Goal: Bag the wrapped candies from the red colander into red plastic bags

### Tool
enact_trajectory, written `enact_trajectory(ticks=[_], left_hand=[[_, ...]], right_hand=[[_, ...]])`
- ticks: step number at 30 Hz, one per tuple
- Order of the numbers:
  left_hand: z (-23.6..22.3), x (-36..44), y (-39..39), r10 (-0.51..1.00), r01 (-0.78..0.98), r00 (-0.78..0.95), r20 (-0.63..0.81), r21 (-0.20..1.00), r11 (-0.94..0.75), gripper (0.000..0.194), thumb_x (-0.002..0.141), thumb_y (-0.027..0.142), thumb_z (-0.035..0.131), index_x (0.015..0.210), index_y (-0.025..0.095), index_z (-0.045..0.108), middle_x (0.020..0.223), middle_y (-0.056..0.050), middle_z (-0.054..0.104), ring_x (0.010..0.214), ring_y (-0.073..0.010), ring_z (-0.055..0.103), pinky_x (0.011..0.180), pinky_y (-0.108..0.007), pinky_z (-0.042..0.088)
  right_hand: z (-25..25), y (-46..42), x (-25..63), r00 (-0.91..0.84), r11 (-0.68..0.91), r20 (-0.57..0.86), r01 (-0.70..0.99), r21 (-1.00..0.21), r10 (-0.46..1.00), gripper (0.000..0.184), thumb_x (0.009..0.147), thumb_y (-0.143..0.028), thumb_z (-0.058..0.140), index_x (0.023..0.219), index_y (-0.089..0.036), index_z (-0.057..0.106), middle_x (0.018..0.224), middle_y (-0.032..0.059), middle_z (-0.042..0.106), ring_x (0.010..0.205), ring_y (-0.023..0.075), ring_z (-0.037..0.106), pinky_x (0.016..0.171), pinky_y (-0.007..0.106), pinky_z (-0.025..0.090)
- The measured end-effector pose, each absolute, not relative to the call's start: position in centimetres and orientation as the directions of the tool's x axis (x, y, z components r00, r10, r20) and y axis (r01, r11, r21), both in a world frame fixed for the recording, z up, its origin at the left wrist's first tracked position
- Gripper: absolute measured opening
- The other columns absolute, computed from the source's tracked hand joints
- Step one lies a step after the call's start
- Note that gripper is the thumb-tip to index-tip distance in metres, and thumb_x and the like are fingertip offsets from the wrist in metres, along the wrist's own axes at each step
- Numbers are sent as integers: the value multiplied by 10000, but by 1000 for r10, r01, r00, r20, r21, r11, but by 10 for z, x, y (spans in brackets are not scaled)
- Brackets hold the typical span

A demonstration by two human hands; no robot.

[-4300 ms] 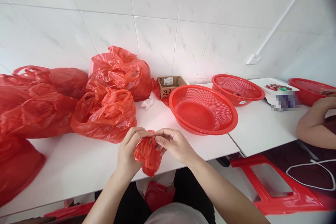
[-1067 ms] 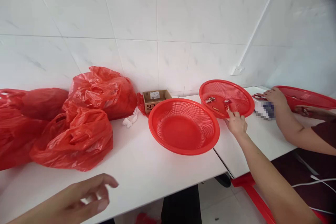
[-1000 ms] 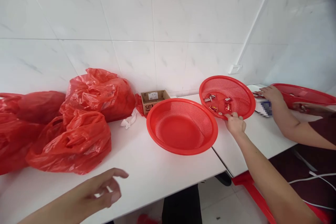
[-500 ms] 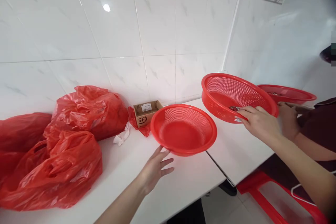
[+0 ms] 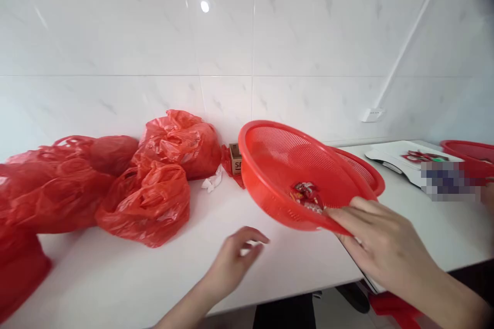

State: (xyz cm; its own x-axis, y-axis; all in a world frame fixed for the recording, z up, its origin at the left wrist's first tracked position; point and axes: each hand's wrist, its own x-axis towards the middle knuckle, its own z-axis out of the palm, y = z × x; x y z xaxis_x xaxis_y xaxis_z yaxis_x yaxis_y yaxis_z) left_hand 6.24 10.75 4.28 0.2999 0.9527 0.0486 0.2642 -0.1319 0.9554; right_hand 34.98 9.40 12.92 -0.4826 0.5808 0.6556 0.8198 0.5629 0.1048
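Note:
My right hand [image 5: 380, 239] grips the near rim of a red plastic mesh basket [image 5: 293, 149], which is tilted down toward me. A small heap of shiny red wrapped pieces [image 5: 306, 195] lies at its low side; their kind is too small to tell. Behind it, partly covered, a second red basket [image 5: 372, 167] sits on the white table [image 5: 239, 259]. My left hand [image 5: 235, 259] hovers over the table, left of the tilted basket and apart from it. Its fingers are curled, with a gap between them and the thumb, and it holds nothing.
Stuffed red plastic bags [image 5: 154, 200] cover the table's left side. A crumpled white tissue [image 5: 212, 180] and a small cardboard box [image 5: 235, 160] lie near the wall. At right, a white scale [image 5: 401, 157] carries red packets; another red basket [image 5: 463, 150] and a person's hand are beyond.
My right hand has brought the tilted basket leftward, in front of the other basket. My left hand has left that other basket's rim and curled its fingers. The view has turned right.

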Motion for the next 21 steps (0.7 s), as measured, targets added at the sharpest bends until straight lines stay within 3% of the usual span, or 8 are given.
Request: enact_trajectory(ticks=[3,5,7,11,16,19,21], left_hand=[[59,-16,98,951,390,-145,273,899,-199,240,855,493,592,934,293,701,986,-55,699,1041,-314,616,998,-465,465],[74,-65,95,831,473,-375,411,856,-210,271,863,495,588,980,261,661,1064,-57,677,1109,-303,588,1066,-469,413],[88,-106,97,652,606,-532,540,781,-153,322,879,505,567,1043,243,657,1140,-67,681,1052,-273,635,1014,-432,470],[102,-153,110,720,714,-509,472,699,46,314,915,434,498,1114,247,651,1173,-67,700,999,-261,679,923,-407,522],[85,-151,120,878,801,-275,391,599,-16,247,826,376,622,1015,253,722,1158,-66,724,1039,-299,682,935,-441,510],[70,-136,116,915,825,-162,369,560,-80,234,814,415,655,961,260,749,1091,-74,764,1051,-320,689,1031,-493,461],[60,-130,111,915,832,-124,383,543,-115,245,841,422,634,967,252,757,1074,-80,775,1061,-327,695,1140,-547,339]], right_hand=[[113,94,324,-549,640,618,762,95,563,350,811,-76,445,1006,-231,690,644,29,613,605,179,537,536,285,397],[100,97,312,-572,655,576,751,81,585,361,802,-52,433,993,-218,690,647,28,605,609,178,536,526,278,394],[86,101,304,-581,638,521,765,86,626,370,802,-35,419,970,-214,697,689,40,630,639,183,555,541,280,413],[59,114,294,-570,561,401,813,152,717,380,793,-6,431,938,-214,714,803,63,696,749,215,615,633,314,478],[33,134,286,-450,378,310,887,265,838,404,812,23,457,1020,-194,727,905,85,743,835,255,668,720,369,513],[33,142,275,-366,312,375,929,199,852,409,887,-93,495,1254,-191,648,1118,123,728,956,302,677,805,449,526],[45,145,258,-346,349,434,934,76,832,455,915,-219,536,1369,-199,559,1276,137,661,1080,332,644,874,506,521]])
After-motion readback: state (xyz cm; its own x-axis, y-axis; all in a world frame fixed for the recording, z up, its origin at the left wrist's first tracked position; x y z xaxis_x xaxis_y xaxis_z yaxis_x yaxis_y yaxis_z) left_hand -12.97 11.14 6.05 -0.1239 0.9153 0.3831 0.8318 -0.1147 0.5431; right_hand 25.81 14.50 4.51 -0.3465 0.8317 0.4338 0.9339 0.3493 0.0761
